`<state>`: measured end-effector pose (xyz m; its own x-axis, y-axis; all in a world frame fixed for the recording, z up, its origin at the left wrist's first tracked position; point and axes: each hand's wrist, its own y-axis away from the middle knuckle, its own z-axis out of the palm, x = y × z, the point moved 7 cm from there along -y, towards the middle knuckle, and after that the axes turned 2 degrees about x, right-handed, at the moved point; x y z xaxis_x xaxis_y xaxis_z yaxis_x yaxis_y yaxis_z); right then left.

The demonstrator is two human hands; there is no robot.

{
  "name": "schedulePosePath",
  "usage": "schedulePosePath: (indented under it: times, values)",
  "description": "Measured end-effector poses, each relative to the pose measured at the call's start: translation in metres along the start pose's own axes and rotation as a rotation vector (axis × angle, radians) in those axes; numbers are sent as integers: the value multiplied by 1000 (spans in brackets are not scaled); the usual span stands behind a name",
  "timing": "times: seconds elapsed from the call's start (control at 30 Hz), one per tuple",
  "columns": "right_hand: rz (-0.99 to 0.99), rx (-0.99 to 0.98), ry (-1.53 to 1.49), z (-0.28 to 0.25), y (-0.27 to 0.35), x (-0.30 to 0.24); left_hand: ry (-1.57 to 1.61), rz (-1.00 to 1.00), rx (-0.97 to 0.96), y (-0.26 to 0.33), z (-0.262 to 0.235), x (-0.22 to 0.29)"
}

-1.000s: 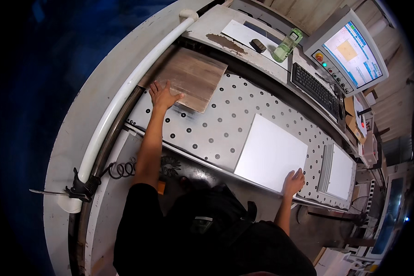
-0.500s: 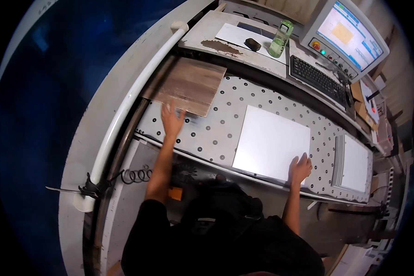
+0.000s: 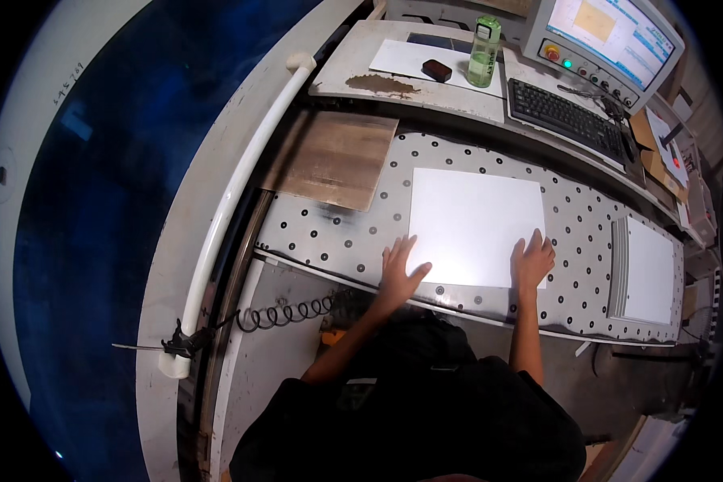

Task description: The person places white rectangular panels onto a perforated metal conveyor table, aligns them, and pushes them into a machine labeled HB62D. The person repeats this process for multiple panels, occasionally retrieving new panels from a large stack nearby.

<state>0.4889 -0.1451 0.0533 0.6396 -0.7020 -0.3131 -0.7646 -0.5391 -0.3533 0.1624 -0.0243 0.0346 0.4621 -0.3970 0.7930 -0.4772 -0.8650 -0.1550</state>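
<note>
My left hand [image 3: 400, 271] and right hand [image 3: 533, 261] rest open at opposite sides of a smooth white rectangular panel [image 3: 474, 225], flat on a pale, black-studded table [image 3: 574, 241]; farther off lies a streaky brown board [image 3: 333, 157].

Wide head-worn fisheye, facing down from near above the dotted worktable [image 3: 580, 241]

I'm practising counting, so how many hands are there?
2: the left hand is at the lower left corner of the white board, the right hand near its lower right corner. No others show.
</note>
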Motion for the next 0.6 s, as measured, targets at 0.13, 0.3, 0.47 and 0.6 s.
schedulePosePath:
  times: [0.13, 0.3, 0.47, 0.6]
  values:
    - [34, -24, -17, -1, -5, 0, 212, -104, -79, -8, -8, -7]
    - [58, -29, 11, 3, -5, -9, 693, -398, -139, -15, -18, 9]
    - [72, -72, -63, 9, 3, -31, 628, -335, 96, -16, -60, 9]
    - [-111, -164, -265, 22, 23, -99, 554, -359, 131, -39, -103, -43]
